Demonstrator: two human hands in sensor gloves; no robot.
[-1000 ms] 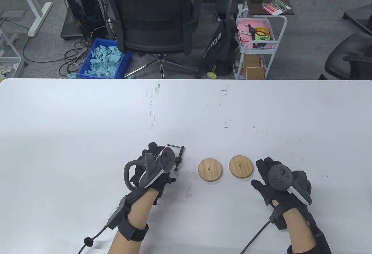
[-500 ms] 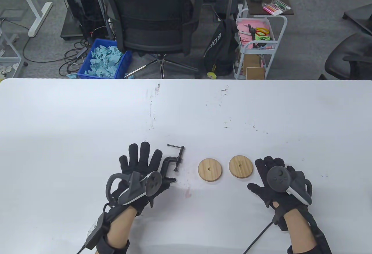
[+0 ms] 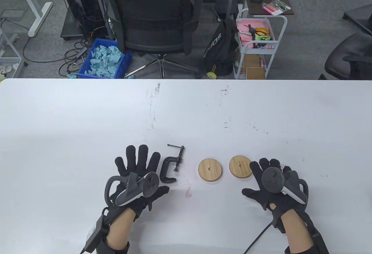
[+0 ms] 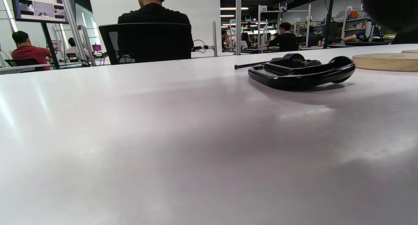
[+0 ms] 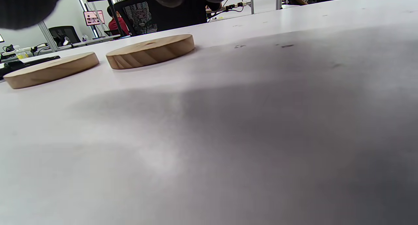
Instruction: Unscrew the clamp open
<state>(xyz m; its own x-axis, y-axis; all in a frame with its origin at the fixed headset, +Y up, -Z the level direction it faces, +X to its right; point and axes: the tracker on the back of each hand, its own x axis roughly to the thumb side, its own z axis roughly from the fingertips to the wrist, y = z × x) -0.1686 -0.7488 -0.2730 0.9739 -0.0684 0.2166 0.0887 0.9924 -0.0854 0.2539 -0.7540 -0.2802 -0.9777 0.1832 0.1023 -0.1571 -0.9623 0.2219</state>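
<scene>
A small black C-clamp (image 3: 171,164) lies flat on the white table (image 3: 87,120), its screw and cross handle pointing up-left. It also shows in the left wrist view (image 4: 300,71). My left hand (image 3: 139,167) lies flat with spread fingers just left of the clamp, not touching it, and holds nothing. My right hand (image 3: 270,175) lies flat with spread fingers at the right, its fingertips at the edge of a wooden disc (image 3: 240,166), and holds nothing.
A second wooden disc (image 3: 209,169) with a centre hole lies between the clamp and the first disc. Both discs show in the right wrist view (image 5: 150,51), (image 5: 50,70). An office chair (image 3: 154,19) stands beyond the table's far edge.
My left hand let go of the clamp, moved left and down, and spread flat. The clamp stays lying on the table. My right hand shifted slightly left toward the disc.
</scene>
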